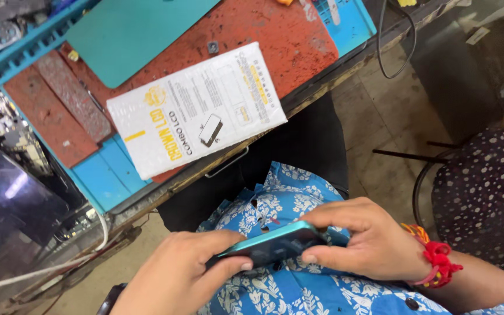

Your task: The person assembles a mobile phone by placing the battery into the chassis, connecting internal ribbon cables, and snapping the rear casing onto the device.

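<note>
Low in the frame, just right of centre, a teal-edged phone [272, 244] with a dark face is held between both hands above the person's lap, tilted so its right end sits a little higher than its left. The left hand [179, 274], at lower centre-left, pinches the phone's left end, thumb along the lower edge and index finger curled over the top. The right hand [364, 236], at lower right, closes on the phone's right end with its fingers arched over the top edge and the thumb pressed below; a red thread band [436, 259] circles that wrist. Under the hands lies a blue shirt with a white flower print [275, 201]. Above, across the upper half of the frame, the table [316, 96] runs on a slant, its edge worn. On it lies a white flat package [196, 108] with yellow and black print, partly overhanging the table's near edge, resting on a red-brown work mat [275, 35]. A teal panel [132, 32] lies at upper left, beside a blue tray [7, 35] of small parts. At far right, a dark dotted garment [485, 192] belongs to another person.
</note>
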